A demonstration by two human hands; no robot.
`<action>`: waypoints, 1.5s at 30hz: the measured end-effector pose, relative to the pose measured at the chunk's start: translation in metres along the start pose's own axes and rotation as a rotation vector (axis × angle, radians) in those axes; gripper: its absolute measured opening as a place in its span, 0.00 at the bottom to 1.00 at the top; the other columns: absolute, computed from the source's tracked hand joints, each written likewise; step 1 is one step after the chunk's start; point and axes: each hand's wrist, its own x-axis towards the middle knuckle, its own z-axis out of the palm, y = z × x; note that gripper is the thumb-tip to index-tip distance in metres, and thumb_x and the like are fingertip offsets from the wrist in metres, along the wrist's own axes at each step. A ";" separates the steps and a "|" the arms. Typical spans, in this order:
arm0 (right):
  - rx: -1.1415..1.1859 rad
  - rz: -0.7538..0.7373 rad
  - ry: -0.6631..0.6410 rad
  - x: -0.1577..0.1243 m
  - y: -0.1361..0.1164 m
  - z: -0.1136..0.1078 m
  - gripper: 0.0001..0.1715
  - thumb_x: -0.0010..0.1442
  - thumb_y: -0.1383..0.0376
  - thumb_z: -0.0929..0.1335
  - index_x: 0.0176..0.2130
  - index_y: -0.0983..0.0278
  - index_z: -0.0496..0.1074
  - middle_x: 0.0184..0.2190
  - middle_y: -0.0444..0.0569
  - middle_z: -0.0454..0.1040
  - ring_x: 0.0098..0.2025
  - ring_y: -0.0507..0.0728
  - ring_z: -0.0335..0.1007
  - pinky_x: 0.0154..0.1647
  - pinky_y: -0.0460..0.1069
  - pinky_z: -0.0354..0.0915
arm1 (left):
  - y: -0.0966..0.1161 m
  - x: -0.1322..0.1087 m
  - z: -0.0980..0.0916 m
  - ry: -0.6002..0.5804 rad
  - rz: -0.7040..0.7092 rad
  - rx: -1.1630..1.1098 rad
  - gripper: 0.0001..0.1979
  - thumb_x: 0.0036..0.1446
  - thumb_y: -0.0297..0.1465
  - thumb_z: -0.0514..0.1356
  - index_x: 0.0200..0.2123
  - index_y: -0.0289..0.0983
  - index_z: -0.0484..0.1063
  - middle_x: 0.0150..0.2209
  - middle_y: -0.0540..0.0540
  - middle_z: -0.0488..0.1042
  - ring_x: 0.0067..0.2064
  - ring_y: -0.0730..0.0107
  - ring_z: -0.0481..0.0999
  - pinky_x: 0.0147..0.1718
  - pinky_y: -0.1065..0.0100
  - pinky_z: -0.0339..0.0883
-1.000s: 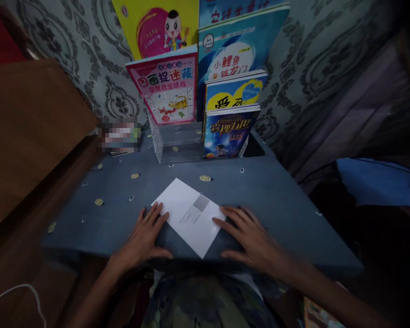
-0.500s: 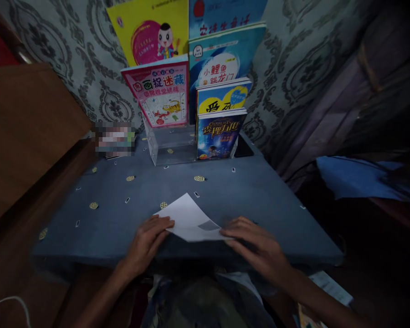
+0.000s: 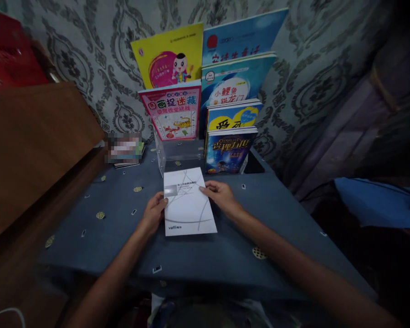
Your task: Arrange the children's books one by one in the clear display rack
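A white booklet (image 3: 187,209) with grey curved lines, a grey block and "valli" printed low on its cover faces me above the table. My left hand (image 3: 154,210) pinches its left edge, thumb on the cover and fingers behind. On the right edge, higher up, my right hand (image 3: 220,196) grips it the same way. Just behind the booklet stands a clear acrylic rack (image 3: 181,150). It bears a pink picture book (image 3: 174,114), a yellow book (image 3: 171,54), and several blue and yellow books, with a dark blue book (image 3: 229,152) at the front right.
A patterned blue-grey cloth (image 3: 123,241) covers the table. Some small booklets (image 3: 126,152), partly blurred out, lie at the back left beside a brown wooden box (image 3: 37,150). A flat black object (image 3: 254,163) lies right of the rack. Patterned wallpaper (image 3: 99,59) rises behind.
Both hands have moved forward and raised the white booklet from low at the table's front edge. Its printed cover now faces me upright. The camera view has tilted up.
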 end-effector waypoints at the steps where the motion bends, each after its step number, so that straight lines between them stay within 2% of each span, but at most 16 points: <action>1: -0.113 0.020 0.009 0.006 0.007 0.000 0.18 0.59 0.51 0.68 0.34 0.64 0.75 0.22 0.44 0.74 0.24 0.54 0.69 0.25 0.48 0.63 | -0.005 0.003 -0.007 0.006 0.001 0.102 0.23 0.49 0.43 0.68 0.44 0.37 0.69 0.26 0.53 0.73 0.27 0.69 0.75 0.25 0.71 0.67; 3: -0.285 0.041 0.033 0.012 0.019 -0.001 0.12 0.58 0.57 0.69 0.32 0.64 0.74 0.21 0.44 0.73 0.24 0.55 0.69 0.26 0.48 0.63 | -0.011 0.009 -0.019 0.046 0.087 0.368 0.20 0.53 0.39 0.64 0.47 0.38 0.67 0.26 0.54 0.71 0.27 0.69 0.74 0.26 0.70 0.68; 5: -0.360 0.041 0.048 0.013 0.026 -0.004 0.06 0.55 0.63 0.71 0.34 0.63 0.75 0.22 0.45 0.74 0.27 0.57 0.71 0.29 0.49 0.62 | -0.011 0.015 -0.027 0.090 0.250 0.662 0.16 0.56 0.33 0.60 0.48 0.38 0.68 0.32 0.50 0.74 0.33 0.67 0.76 0.35 0.65 0.72; 7: -0.480 0.031 0.058 0.008 0.028 -0.007 0.09 0.54 0.65 0.71 0.38 0.62 0.76 0.27 0.47 0.76 0.31 0.59 0.73 0.31 0.50 0.62 | -0.009 0.022 -0.028 0.090 0.385 0.936 0.13 0.59 0.29 0.57 0.48 0.37 0.69 0.41 0.44 0.76 0.43 0.62 0.77 0.47 0.59 0.71; 9: -0.661 0.004 0.048 0.003 0.027 -0.008 0.12 0.57 0.65 0.71 0.43 0.62 0.76 0.34 0.50 0.79 0.35 0.61 0.74 0.32 0.50 0.62 | -0.006 0.029 -0.025 0.052 0.428 1.161 0.12 0.62 0.28 0.54 0.49 0.37 0.69 0.48 0.40 0.76 0.52 0.58 0.75 0.54 0.55 0.67; 11: -0.819 -0.056 0.019 -0.001 0.023 -0.005 0.11 0.61 0.64 0.68 0.45 0.61 0.75 0.42 0.53 0.79 0.39 0.61 0.75 0.34 0.50 0.64 | -0.006 0.036 -0.018 0.021 0.411 1.291 0.13 0.65 0.30 0.52 0.51 0.36 0.69 0.51 0.38 0.75 0.55 0.54 0.73 0.57 0.52 0.65; 15: -0.863 -0.358 -0.103 0.003 0.017 0.014 0.14 0.64 0.68 0.65 0.48 0.62 0.75 0.45 0.55 0.77 0.49 0.62 0.72 0.45 0.53 0.69 | -0.012 0.044 -0.006 -0.012 0.388 1.355 0.16 0.66 0.33 0.53 0.55 0.36 0.68 0.59 0.34 0.72 0.62 0.48 0.68 0.59 0.46 0.62; 18: -0.805 -0.512 -0.205 0.014 0.018 0.036 0.21 0.65 0.71 0.62 0.55 0.63 0.71 0.52 0.58 0.75 0.56 0.63 0.69 0.57 0.58 0.67 | -0.018 0.045 -0.003 -0.042 0.385 1.441 0.20 0.67 0.31 0.52 0.60 0.35 0.65 0.65 0.33 0.66 0.68 0.51 0.62 0.63 0.45 0.56; 21: -0.761 -0.516 -0.284 0.026 0.023 0.060 0.29 0.64 0.73 0.60 0.64 0.66 0.64 0.63 0.59 0.68 0.65 0.62 0.63 0.66 0.61 0.60 | -0.021 0.046 -0.005 -0.062 0.390 1.474 0.21 0.67 0.30 0.51 0.62 0.35 0.62 0.67 0.34 0.64 0.70 0.54 0.60 0.65 0.46 0.54; 23: -0.743 -0.496 -0.345 0.033 0.026 0.072 0.33 0.64 0.74 0.59 0.67 0.68 0.60 0.66 0.61 0.64 0.69 0.61 0.58 0.69 0.61 0.55 | -0.023 0.048 -0.007 -0.069 0.418 1.463 0.21 0.67 0.30 0.51 0.62 0.34 0.62 0.67 0.34 0.64 0.70 0.56 0.59 0.66 0.46 0.54; 27: -0.771 -0.426 -0.412 0.045 0.026 0.079 0.33 0.65 0.73 0.58 0.68 0.72 0.57 0.68 0.63 0.61 0.72 0.62 0.51 0.73 0.64 0.45 | -0.025 0.052 -0.013 -0.108 0.473 1.463 0.21 0.67 0.29 0.49 0.62 0.33 0.61 0.66 0.33 0.65 0.71 0.57 0.58 0.66 0.45 0.54; 30: -0.808 -0.407 -0.404 0.048 0.024 0.075 0.32 0.67 0.70 0.60 0.68 0.72 0.57 0.69 0.64 0.60 0.73 0.63 0.50 0.73 0.64 0.44 | -0.027 0.054 -0.015 -0.132 0.494 1.473 0.21 0.68 0.29 0.48 0.62 0.33 0.60 0.67 0.33 0.64 0.71 0.57 0.58 0.66 0.43 0.53; 36: -0.861 -0.364 -0.321 0.045 0.028 0.056 0.31 0.68 0.60 0.64 0.66 0.71 0.62 0.67 0.67 0.61 0.72 0.66 0.52 0.71 0.66 0.48 | -0.026 0.056 -0.018 -0.156 0.505 1.458 0.22 0.68 0.31 0.48 0.62 0.34 0.61 0.68 0.32 0.62 0.71 0.55 0.58 0.65 0.41 0.52; 41: -0.876 -0.355 -0.297 0.040 0.037 0.020 0.30 0.69 0.59 0.62 0.65 0.71 0.63 0.67 0.67 0.62 0.71 0.67 0.54 0.70 0.68 0.50 | -0.025 0.056 -0.018 -0.171 0.487 1.448 0.23 0.67 0.32 0.48 0.63 0.32 0.61 0.68 0.31 0.62 0.71 0.55 0.58 0.66 0.42 0.52; 45: -0.840 -0.299 -0.243 0.040 0.047 -0.011 0.29 0.69 0.61 0.61 0.65 0.70 0.64 0.65 0.65 0.65 0.69 0.66 0.59 0.70 0.68 0.50 | -0.024 0.058 -0.019 -0.178 0.473 1.457 0.24 0.67 0.31 0.48 0.64 0.31 0.61 0.68 0.31 0.61 0.71 0.54 0.58 0.66 0.42 0.52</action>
